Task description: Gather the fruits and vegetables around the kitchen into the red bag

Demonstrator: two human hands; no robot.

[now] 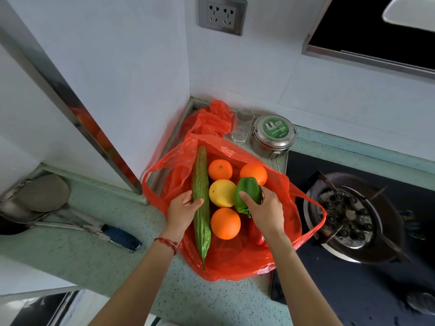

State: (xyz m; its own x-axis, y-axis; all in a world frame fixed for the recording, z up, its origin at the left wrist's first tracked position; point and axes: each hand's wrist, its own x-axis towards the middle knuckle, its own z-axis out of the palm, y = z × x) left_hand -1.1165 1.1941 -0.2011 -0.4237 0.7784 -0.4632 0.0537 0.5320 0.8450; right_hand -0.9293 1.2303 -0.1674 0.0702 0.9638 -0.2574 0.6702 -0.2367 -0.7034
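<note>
The red plastic bag (235,262) lies open on the green counter, in the corner by the stove. Inside it rest three oranges (225,223), a yellow lemon-like fruit (222,193) and a red pepper (257,232), partly hidden under my right wrist. My left hand (183,209) grips a long green cucumber (200,203) that lies lengthwise over the bag's left side. My right hand (264,209) holds a green bell pepper (247,193) just above the fruit inside the bag.
A steel tin with a green label (273,135) and a clear glass (242,125) stand behind the bag. The gas burner (348,215) sits on the black hob to the right. Ladles and a blue-handled utensil (120,236) lie at left. A wall socket (222,14) is above.
</note>
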